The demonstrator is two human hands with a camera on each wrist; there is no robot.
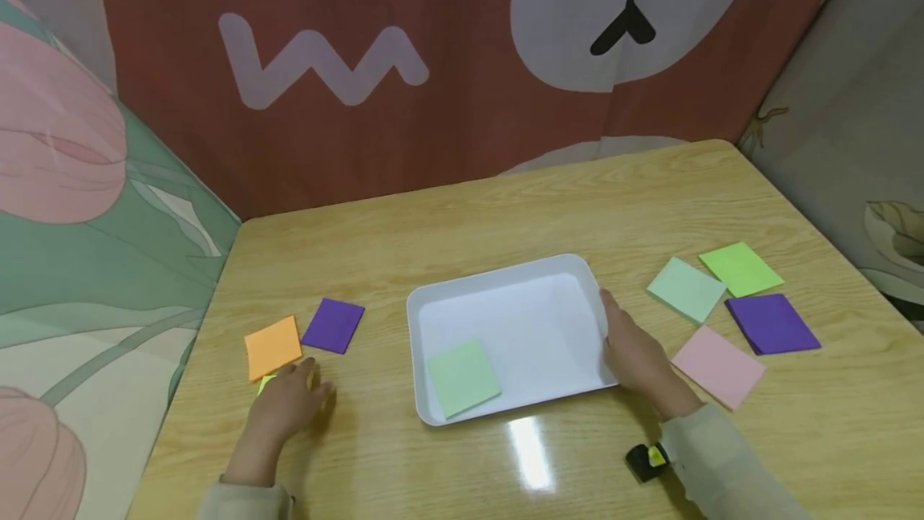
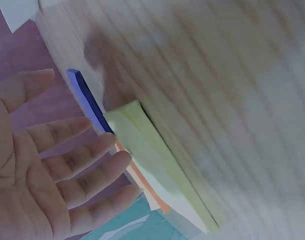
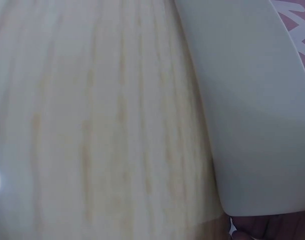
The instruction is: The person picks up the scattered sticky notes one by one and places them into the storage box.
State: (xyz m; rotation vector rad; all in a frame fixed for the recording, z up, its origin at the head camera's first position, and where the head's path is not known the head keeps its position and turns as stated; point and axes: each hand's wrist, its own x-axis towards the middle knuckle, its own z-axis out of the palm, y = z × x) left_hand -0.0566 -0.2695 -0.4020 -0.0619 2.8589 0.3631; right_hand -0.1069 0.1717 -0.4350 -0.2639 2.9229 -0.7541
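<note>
Over a yellow sticky-note pad point(image 2: 147, 155) at the table's left, my left hand point(image 1: 289, 401) hovers palm down with fingers spread and slightly bent, its fingertips close to the pad. In the head view it hides most of this pad. An orange pad point(image 1: 273, 348) and a purple pad point(image 1: 333, 326) lie just beyond. My right hand point(image 1: 638, 355) grips the right end of a white tray point(image 1: 545, 327), with fingers point(image 3: 277, 227) at its outer wall in the right wrist view. Inside the tray's near left corner lies a pale green pad point(image 1: 464, 378).
Right of the tray lie a mint pad point(image 1: 686, 290), a lime pad point(image 1: 741, 269), a second purple pad point(image 1: 772, 323) and a pink pad point(image 1: 719, 366). A small black object point(image 1: 644, 462) is by the right cuff. A printed curtain point(image 1: 361, 143) hangs behind the table.
</note>
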